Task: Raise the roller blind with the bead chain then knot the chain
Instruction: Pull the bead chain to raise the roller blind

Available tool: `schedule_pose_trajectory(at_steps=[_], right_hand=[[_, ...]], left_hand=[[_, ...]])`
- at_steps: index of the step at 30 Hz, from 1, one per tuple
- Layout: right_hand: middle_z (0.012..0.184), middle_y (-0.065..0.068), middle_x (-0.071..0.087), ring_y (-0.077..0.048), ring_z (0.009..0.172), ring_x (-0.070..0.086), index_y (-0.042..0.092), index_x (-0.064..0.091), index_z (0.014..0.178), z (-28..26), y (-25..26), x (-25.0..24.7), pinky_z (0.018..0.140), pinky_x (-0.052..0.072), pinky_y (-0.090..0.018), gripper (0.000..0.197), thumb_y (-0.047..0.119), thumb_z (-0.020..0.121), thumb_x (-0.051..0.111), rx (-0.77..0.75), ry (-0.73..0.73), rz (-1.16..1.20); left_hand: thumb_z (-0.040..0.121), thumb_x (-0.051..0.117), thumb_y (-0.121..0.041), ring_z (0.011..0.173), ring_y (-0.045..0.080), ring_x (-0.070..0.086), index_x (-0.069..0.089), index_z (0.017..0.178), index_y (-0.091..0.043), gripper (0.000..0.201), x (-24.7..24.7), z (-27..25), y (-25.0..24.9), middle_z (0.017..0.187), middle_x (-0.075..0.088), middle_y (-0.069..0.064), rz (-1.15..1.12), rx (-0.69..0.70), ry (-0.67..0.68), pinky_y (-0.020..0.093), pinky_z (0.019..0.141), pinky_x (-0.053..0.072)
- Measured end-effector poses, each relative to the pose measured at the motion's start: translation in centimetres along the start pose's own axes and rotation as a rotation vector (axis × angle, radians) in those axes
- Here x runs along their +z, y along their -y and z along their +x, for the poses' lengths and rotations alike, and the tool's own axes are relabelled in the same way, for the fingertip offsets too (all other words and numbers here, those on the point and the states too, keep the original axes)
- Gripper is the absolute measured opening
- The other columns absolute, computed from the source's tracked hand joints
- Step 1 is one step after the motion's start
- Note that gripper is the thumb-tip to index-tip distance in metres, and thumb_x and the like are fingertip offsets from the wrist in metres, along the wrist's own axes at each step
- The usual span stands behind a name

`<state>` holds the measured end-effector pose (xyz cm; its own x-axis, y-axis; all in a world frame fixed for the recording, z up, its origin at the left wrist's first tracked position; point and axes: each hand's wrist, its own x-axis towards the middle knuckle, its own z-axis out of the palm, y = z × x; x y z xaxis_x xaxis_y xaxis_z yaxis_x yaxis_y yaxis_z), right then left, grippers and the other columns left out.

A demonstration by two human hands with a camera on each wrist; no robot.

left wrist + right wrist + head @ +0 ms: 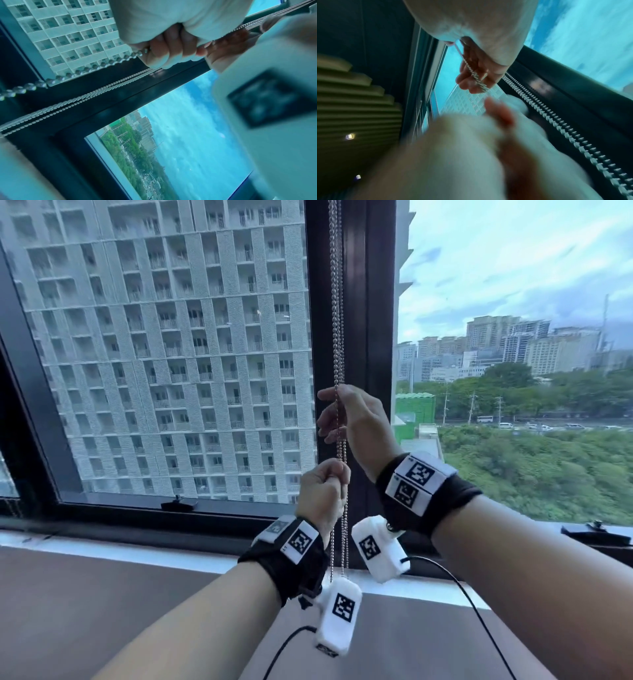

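A silver bead chain (337, 302) hangs in several strands down the dark window post (363, 302). My right hand (346, 419) is the higher one and pinches the strands between thumb and fingers; in the right wrist view the chain (475, 73) runs across its fingers (467, 81). Just below, my left hand (323, 491) is a fist gripping the chain. In the left wrist view its curled fingers (164, 51) close on a strand (77, 72) that leaves the fist toward the lower left. The blind itself is out of view.
The window sill (171, 556) runs below the hands, with a brown surface (85, 611) in front. Two window latches (180, 504) (596, 532) sit on the frame. Loose chain strands (342, 549) hang down past my left wrist. Buildings and trees lie outside the glass.
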<state>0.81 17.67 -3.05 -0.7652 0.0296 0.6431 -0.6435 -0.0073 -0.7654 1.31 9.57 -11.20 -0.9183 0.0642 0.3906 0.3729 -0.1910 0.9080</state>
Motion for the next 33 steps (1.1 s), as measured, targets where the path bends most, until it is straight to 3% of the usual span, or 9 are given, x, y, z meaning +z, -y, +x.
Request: schedule_pose_trajectory(at_steps=[3, 8, 11, 15, 19, 22, 24, 27, 33], right_hand=[[0.050, -0.001, 0.040, -0.014, 0.039, 0.031, 0.009, 0.054, 0.076, 0.5, 0.2, 0.8, 0.040, 0.028, -0.022, 0.045, 0.037, 0.104, 0.033, 0.099, 0.003, 0.047], [0.051, 0.005, 0.026, -0.012, 0.044, 0.022, 0.025, 0.028, 0.058, 0.5, -1.8, 1.9, 0.043, 0.020, -0.025, 0.044, 0.054, 0.090, 0.037, 0.035, -0.042, -0.118], [0.052, 0.004, 0.026, -0.011, 0.042, 0.022, 0.025, 0.027, 0.059, 0.5, -1.9, 2.1, 0.041, 0.020, -0.023, 0.044, 0.054, 0.091, 0.036, 0.017, -0.023, -0.122], [0.051, 0.004, 0.024, -0.011, 0.042, 0.019, 0.024, 0.026, 0.058, 0.3, -2.1, 2.3, 0.044, 0.019, -0.026, 0.044, 0.052, 0.091, 0.037, -0.026, -0.032, -0.117], [0.046, 0.005, 0.028, -0.009, 0.036, 0.025, 0.021, 0.031, 0.060, -0.6, -2.4, 1.9, 0.043, 0.022, -0.026, 0.046, 0.045, 0.099, 0.037, -0.016, -0.033, -0.103], [0.041, 0.009, 0.039, -0.005, 0.035, 0.037, 0.011, 0.040, 0.060, -1.5, -2.8, 1.6, 0.040, 0.031, -0.022, 0.050, 0.034, 0.105, 0.036, 0.013, -0.022, -0.057], [0.044, 0.011, 0.043, -0.007, 0.040, 0.038, 0.000, 0.050, 0.064, -1.7, -3.3, 1.5, 0.044, 0.033, -0.024, 0.054, 0.035, 0.104, 0.036, -0.025, -0.028, -0.078], [0.045, 0.013, 0.040, -0.010, 0.043, 0.034, 0.022, 0.045, 0.052, -2.3, -3.8, 1.3, 0.046, 0.028, -0.027, 0.054, 0.030, 0.104, 0.036, -0.072, -0.076, -0.146], [0.051, 0.002, 0.031, -0.016, 0.050, 0.029, 0.020, 0.030, 0.059, -3.9, -5.1, 0.7, 0.047, 0.022, -0.029, 0.047, 0.039, 0.101, 0.038, -0.040, -0.081, -0.159]], left_hand=[[0.092, 0.036, 0.007, 0.044, 0.009, 0.031, 0.049, 0.053, -0.018, 0.048, -0.4, -0.9, 1.8, 0.050, 0.043, -0.003, 0.073, 0.016, -0.010, 0.025, 0.047, 0.022], [0.096, 0.038, 0.002, 0.045, 0.008, 0.032, 0.058, 0.048, -0.027, 0.060, -0.9, -2.0, 2.5, 0.047, 0.041, -0.007, 0.077, -0.021, 0.066, 0.020, 0.049, 0.027], [0.100, 0.039, -0.010, 0.047, 0.008, 0.043, 0.061, 0.051, -0.026, 0.056, -1.4, -2.5, 2.4, 0.047, 0.051, -0.008, 0.056, -0.075, 0.083, 0.023, 0.056, 0.036], [0.103, 0.035, -0.025, 0.052, 0.006, 0.059, 0.062, 0.078, -0.013, 0.038, -1.8, -1.9, 1.3, 0.055, 0.065, -0.006, 0.035, -0.085, 0.008, 0.027, 0.062, 0.045], [0.101, 0.029, -0.042, 0.068, 0.011, 0.063, 0.059, 0.070, -0.019, 0.049, -1.7, -0.6, -1.2, 0.064, 0.065, -0.008, 0.079, 0.026, -0.026, 0.033, 0.076, 0.050], [0.101, 0.030, -0.042, 0.057, 0.007, 0.058, 0.056, 0.065, -0.016, 0.051, -1.2, 0.7, -4.0, 0.053, 0.058, -0.010, -0.006, 0.038, -0.043, 0.026, 0.063, 0.049], [0.099, 0.034, -0.045, 0.067, 0.011, 0.063, 0.065, 0.073, -0.014, 0.051, -0.7, 1.6, -5.7, 0.065, 0.066, -0.004, -0.062, 0.037, -0.053, 0.029, 0.070, 0.050], [0.099, 0.032, -0.046, 0.084, 0.025, 0.068, 0.069, 0.091, -0.010, 0.053, 0.2, 2.3, -8.0, 0.081, 0.072, 0.010, -0.139, 0.045, 0.009, 0.040, 0.087, 0.053], [0.100, 0.032, -0.044, 0.060, 0.021, 0.065, 0.064, 0.089, -0.011, 0.049, 1.9, 2.9, -10.6, 0.061, 0.068, 0.004, -0.145, 0.062, 0.054, 0.030, 0.064, 0.049]])
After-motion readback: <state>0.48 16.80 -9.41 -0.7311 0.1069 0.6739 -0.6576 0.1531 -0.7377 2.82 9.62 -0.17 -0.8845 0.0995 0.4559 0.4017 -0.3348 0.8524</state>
